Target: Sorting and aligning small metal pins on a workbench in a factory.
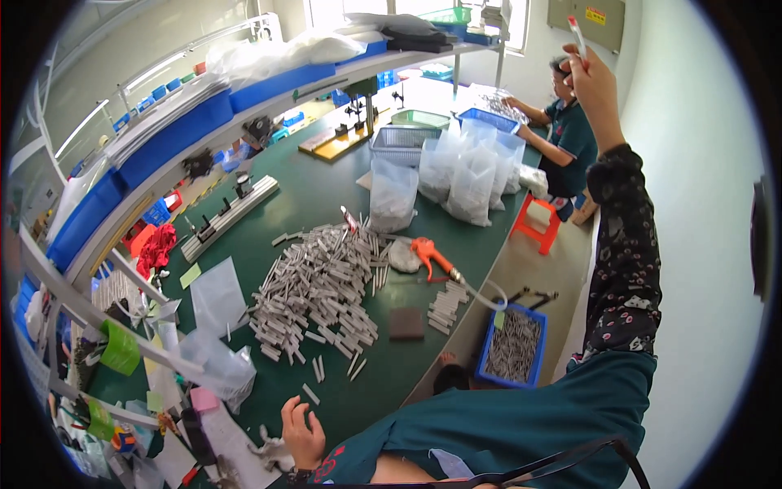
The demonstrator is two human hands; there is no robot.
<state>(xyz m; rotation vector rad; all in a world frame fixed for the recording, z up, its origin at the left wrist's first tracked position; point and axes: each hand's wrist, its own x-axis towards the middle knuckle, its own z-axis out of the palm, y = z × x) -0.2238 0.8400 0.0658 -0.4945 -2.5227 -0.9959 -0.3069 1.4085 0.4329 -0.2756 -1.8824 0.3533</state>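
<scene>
My right hand is raised high at the upper right, its fingers closed round a slim white stick with a red tip that looks like a marker pen. At the table's near edge, my left hand is open and holds nothing, its fingers loosely bent. Just beyond it lies a single flat grey metal strip. A large heap of such strips covers the middle of the green table. To the heap's right are a dark square block and a neat row of strips.
An orange air gun with a pale hose lies right of the heap. Filled plastic bags and baskets stand farther back. A blue bin of strips is on the floor. Another person works at the far right.
</scene>
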